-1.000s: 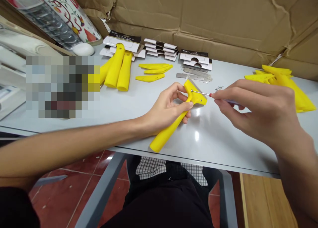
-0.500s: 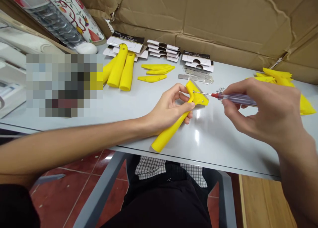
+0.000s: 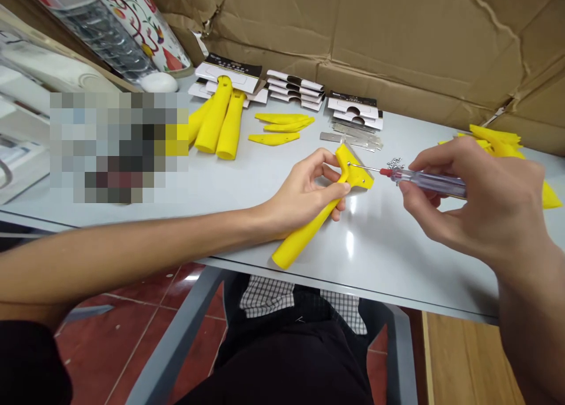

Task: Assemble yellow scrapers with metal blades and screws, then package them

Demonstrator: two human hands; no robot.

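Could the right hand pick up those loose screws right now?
Probably not: the right hand holds the screwdriver. The loose screws lie close beyond it, so setting the screwdriver down would likely leave the way free.

Gripping a yellow scraper with the left hand over the tabletop, holding a screwdriver with the right hand, setting its tip against a screw in the scraper.
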